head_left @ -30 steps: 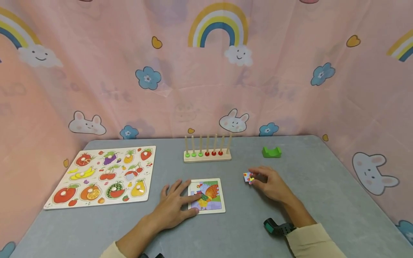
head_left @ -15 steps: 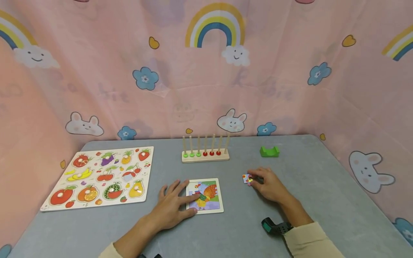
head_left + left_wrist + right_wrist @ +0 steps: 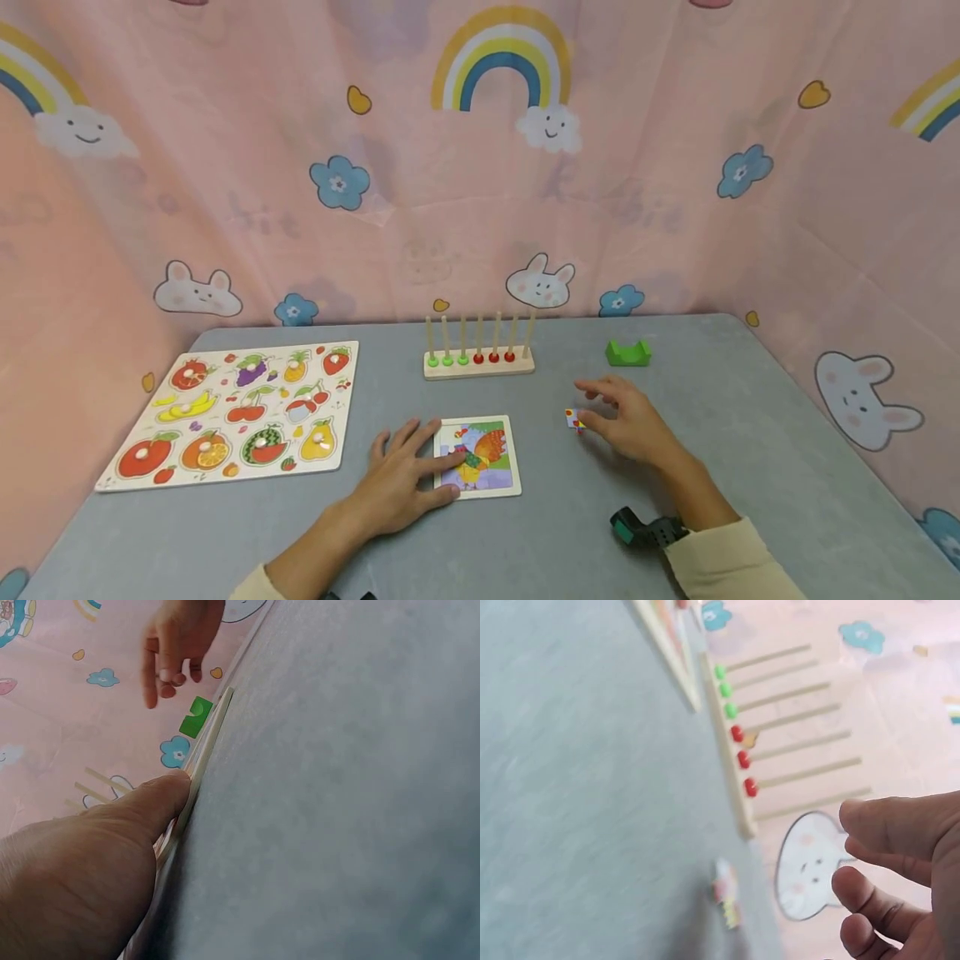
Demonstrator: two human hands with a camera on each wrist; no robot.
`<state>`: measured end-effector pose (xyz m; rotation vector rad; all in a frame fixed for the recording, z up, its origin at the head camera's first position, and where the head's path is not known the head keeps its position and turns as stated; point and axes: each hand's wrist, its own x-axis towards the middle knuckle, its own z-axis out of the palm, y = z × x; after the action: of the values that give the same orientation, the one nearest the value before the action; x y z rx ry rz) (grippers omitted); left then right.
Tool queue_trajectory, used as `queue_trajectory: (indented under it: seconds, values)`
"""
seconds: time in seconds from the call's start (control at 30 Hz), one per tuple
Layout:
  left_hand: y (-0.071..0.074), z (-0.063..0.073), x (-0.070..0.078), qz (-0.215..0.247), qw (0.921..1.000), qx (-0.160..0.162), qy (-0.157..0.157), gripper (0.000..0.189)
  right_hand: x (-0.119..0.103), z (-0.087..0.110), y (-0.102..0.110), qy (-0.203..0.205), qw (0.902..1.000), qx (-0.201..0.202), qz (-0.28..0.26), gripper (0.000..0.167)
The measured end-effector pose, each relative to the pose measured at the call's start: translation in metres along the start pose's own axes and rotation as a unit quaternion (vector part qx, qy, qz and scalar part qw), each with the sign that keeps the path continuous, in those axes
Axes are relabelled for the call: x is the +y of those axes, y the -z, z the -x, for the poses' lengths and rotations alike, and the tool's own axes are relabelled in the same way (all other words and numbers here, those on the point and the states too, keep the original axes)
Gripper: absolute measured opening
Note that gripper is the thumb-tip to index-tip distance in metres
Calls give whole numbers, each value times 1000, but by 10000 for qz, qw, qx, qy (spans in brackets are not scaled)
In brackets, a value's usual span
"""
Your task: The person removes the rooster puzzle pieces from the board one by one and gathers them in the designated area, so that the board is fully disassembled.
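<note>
My left hand (image 3: pixel 397 485) rests with spread fingers on the left side of a small square jigsaw puzzle; its pale frame (image 3: pixel 491 493) borders a picture of a hen (image 3: pixel 491 446). In the left wrist view the thumb (image 3: pixel 154 799) lies along the frame's edge. A loose jigsaw piece (image 3: pixel 572 417), white with red and yellow patches, lies on the table right of the puzzle. Just over it hovers my right hand (image 3: pixel 633 425), thumb and fingers parted and holding nothing. The right wrist view shows a gap between this hand (image 3: pixel 900 877) and the piece (image 3: pixel 726 892).
At the left lies a large fruit peg board (image 3: pixel 225 417). Behind the puzzle stands a wooden peg rack (image 3: pixel 480 369) with green and red beads on its rods. A green notched block (image 3: pixel 628 357) sits at the back right. A patterned pink curtain (image 3: pixel 420 233) borders the grey table.
My right hand has let go of the jigsaw piece, parting its fingers and lifting slightly; the piece now lies on the table. The left hand has stayed on the puzzle.
</note>
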<state>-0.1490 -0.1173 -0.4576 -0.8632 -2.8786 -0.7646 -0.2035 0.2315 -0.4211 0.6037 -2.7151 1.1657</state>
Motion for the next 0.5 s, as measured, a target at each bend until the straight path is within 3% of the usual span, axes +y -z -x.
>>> queue_trajectory:
  seconds: [0.23,0.5]
  values:
    - [-1,2,2,40,10000,-33,24,46,-20,-2,4,358,9993,57,16,40]
    - [-1,0,0,51,10000,8,25,46,-42,-7,6,363,9992,195,2,41]
